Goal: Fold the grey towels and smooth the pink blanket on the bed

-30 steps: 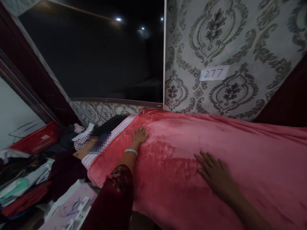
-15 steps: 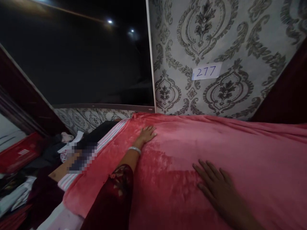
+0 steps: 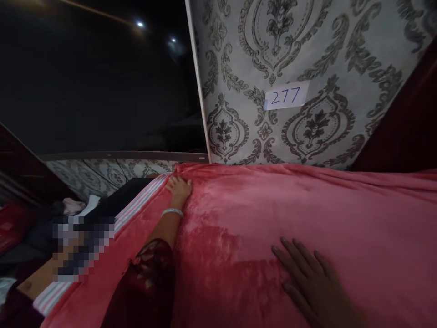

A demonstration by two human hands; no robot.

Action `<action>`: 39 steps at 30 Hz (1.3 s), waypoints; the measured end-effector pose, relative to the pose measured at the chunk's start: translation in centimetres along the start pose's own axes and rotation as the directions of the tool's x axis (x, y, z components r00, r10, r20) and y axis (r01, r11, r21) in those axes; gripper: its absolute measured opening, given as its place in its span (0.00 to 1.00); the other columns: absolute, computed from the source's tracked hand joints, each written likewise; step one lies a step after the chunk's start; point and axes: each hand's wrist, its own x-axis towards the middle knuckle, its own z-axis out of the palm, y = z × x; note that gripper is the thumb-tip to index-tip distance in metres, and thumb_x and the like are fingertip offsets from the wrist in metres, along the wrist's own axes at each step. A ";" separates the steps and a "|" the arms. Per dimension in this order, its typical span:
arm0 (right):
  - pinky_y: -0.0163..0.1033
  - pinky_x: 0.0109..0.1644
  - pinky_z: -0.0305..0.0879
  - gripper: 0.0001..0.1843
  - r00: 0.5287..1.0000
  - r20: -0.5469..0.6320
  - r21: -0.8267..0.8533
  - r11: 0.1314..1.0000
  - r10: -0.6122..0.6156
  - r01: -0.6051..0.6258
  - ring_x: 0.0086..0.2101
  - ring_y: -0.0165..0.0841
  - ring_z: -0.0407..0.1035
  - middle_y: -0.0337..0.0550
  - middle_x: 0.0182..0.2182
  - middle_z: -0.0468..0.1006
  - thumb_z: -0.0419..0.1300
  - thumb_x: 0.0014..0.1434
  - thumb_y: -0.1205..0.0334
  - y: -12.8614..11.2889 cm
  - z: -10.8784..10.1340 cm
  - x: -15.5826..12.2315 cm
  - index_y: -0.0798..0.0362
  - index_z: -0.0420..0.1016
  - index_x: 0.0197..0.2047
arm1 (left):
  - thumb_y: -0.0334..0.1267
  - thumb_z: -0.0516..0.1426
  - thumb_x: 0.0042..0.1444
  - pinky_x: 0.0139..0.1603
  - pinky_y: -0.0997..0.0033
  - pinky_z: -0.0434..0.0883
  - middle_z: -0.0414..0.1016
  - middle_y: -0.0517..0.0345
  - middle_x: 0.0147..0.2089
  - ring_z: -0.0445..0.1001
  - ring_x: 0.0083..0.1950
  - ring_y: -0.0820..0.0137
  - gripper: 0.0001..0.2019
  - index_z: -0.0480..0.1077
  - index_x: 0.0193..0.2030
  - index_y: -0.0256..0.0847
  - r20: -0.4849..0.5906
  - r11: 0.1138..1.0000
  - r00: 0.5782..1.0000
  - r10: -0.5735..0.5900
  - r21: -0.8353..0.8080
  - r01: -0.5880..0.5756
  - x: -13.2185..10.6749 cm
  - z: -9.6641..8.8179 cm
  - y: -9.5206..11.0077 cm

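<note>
A plush pink-red blanket lies spread out before me, with darker brushed patches in its pile. My left hand rests on it near the far left corner, palm down and fingers spread, a silver bracelet at the wrist. Flat on the nearer right part of the blanket is my right hand, its fingers stretched apart. Neither hand grasps the cloth. Along the blanket's left side runs a striped cloth edge in white, grey and pink.
A large dark television screen stands behind on the left. The patterned wall carries a paper label reading 277. Left of the blanket are a black surface, a blurred-out patch and a pile of clothes.
My left hand has slid left and slightly up toward the blanket's far left corner. The right hand stays nearly in place. The view has shifted a little to the right.
</note>
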 end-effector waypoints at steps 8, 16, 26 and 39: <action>0.64 0.62 0.61 0.33 0.997 0.072 0.020 0.999 0.024 -0.026 0.65 0.50 0.59 0.36 0.70 0.57 0.45 0.68 0.45 0.3 0.0 -0.2 0.30 0.46 0.74 | 0.53 0.47 0.66 0.75 0.58 0.46 0.54 0.65 0.76 0.50 0.76 0.64 0.27 0.58 0.71 0.57 0.174 0.923 0.907 0.384 -0.097 -0.372 1.3 2.5 5.1; 0.61 0.65 0.57 0.32 0.999 0.039 -0.031 0.999 0.026 -0.025 0.67 0.47 0.56 0.37 0.71 0.56 0.47 0.69 0.48 0.1 0.3 -0.3 0.33 0.48 0.74 | 0.50 0.39 0.67 0.69 0.27 0.45 0.43 0.44 0.78 0.43 0.77 0.47 0.32 0.49 0.75 0.42 0.171 0.999 0.985 -0.036 -0.005 0.038 1.6 0.2 -4.9; 0.64 0.66 0.53 0.29 0.997 0.051 0.035 0.998 0.056 -0.058 0.67 0.47 0.54 0.41 0.71 0.58 0.44 0.69 0.46 -0.2 -0.3 0.4 0.36 0.58 0.71 | 0.56 0.40 0.67 0.74 0.43 0.43 0.46 0.52 0.77 0.43 0.78 0.58 0.32 0.50 0.75 0.47 0.262 0.998 0.963 0.056 -0.012 -0.055 -6.7 -1.5 -9.2; 0.63 0.66 0.52 0.27 0.987 0.134 0.092 0.991 0.087 -0.100 0.67 0.49 0.54 0.49 0.69 0.61 0.49 0.68 0.51 -1.2 -2.4 2.1 0.44 0.66 0.68 | 0.44 0.45 0.67 0.69 0.37 0.55 0.62 0.36 0.70 0.57 0.73 0.48 0.26 0.65 0.66 0.34 -0.022 0.998 0.998 -0.058 -0.016 0.058 -19.0 -3.4 -12.8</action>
